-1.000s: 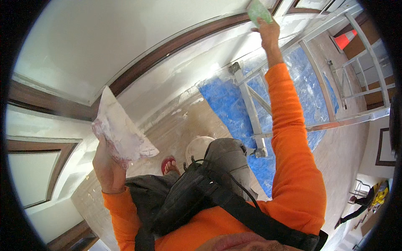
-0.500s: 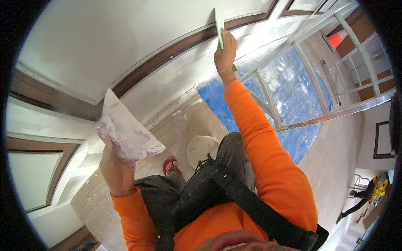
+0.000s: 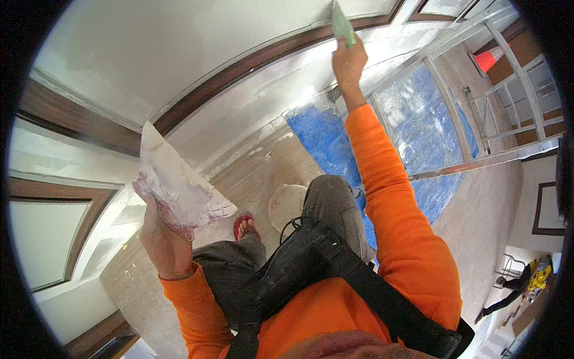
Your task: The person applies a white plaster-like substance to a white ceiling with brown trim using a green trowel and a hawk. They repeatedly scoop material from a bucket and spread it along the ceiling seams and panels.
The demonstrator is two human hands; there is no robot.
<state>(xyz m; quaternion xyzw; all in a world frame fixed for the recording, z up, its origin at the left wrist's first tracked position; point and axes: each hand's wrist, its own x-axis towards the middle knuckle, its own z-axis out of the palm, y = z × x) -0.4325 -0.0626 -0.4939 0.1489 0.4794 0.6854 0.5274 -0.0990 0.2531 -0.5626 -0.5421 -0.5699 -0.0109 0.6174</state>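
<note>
My left hand (image 3: 164,239) is closed round the edge of a plaster-smeared board (image 3: 179,182), roughly triangular as seen here, with whitish and pinkish paste on it. Stretched far forward, my right hand (image 3: 350,63) grips a pale green flat spreader (image 3: 342,25). The spreader's upper end meets the white wall panel (image 3: 179,54) just above a dark wooden trim strip (image 3: 269,58). I cannot tell how firmly it presses there. Both my sleeves are orange.
A pale round bucket (image 3: 287,206) stands on the floor by my knee. Blue sheeting (image 3: 326,140), spattered white, lies to the right under a metal ladder-like frame (image 3: 448,107). Beyond are an orange cone (image 3: 487,58) and, far right, a person in a yellow vest (image 3: 540,275).
My right hand has moved to the right along the trim with the spreader, whose flat face now shows more. My left hand and the board have barely moved. My right knee has shifted.
</note>
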